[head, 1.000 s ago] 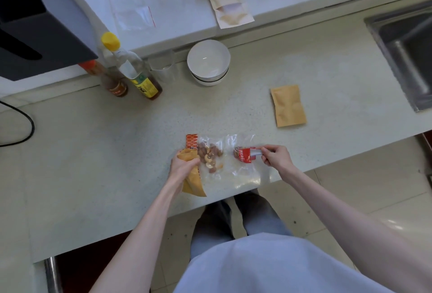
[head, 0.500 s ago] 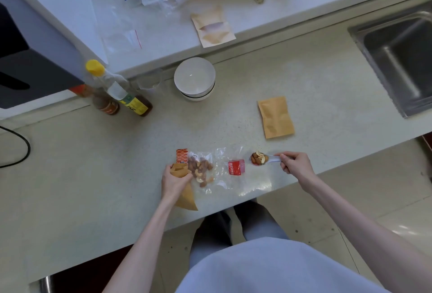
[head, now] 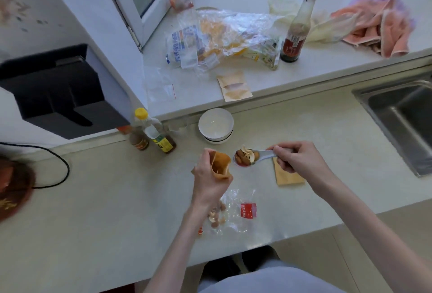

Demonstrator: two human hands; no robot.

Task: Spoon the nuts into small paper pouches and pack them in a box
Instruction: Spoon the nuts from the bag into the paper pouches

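I see a pale speckled counter (head: pixel 117 199) with a smooth, faintly glossy stone look. The pouch (head: pixel 221 164) and its spare (head: pixel 288 177) are matt brown paper. The spoon (head: pixel 266 154) is glossy white plastic or ceramic; I cannot tell which. The nut bag (head: pixel 233 213) is clear, shiny crinkled plastic. The sink (head: pixel 402 115) is brushed metal, the bowl (head: pixel 216 124) glazed white.

I'm looking at a home kitchen. A pale stone countertop (head: pixel 93 199) runs to a stainless sink (head: pixel 402 119), with cooking-oil bottles (head: pixel 156 131), a white bowl (head: pixel 216 125) and a windowsill (head: pixel 257 77) cluttered with food bags.
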